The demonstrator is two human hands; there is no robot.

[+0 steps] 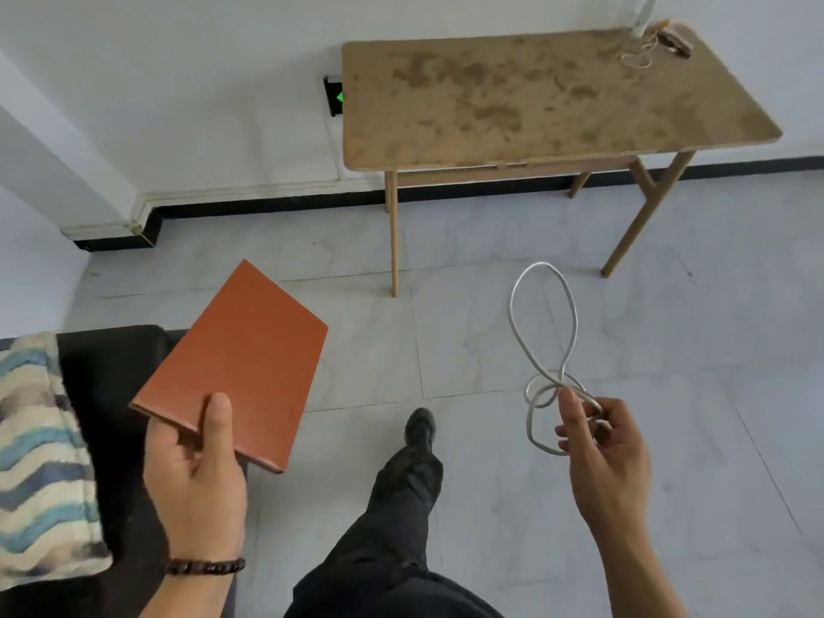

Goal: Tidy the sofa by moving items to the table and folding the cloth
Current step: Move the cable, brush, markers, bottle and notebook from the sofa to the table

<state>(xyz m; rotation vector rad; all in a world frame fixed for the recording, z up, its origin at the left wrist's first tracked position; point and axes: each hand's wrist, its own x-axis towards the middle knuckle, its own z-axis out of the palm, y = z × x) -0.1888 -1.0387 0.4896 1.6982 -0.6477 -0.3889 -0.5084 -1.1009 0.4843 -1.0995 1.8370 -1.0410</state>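
Note:
My left hand [196, 475] grips a thin orange-brown notebook [241, 363] by its near edge, thumb on the cover, and holds it flat over the sofa's corner. My right hand [606, 448] pinches a looped white cable [541, 332] that stands up in a long loop above the fingers. The black sofa [111, 376] lies at the lower left, with a cloth [40, 457] in wavy blue and cream stripes draped on it. The wooden table [535, 100] stands ahead by the wall, its stained top well beyond both hands.
On the table's far right corner lie a thin loose cord and a small dark object [673, 42]. A wall socket with a green light [334, 95] sits left of the table. My leg and dark shoe [419, 430] step over grey floor tiles.

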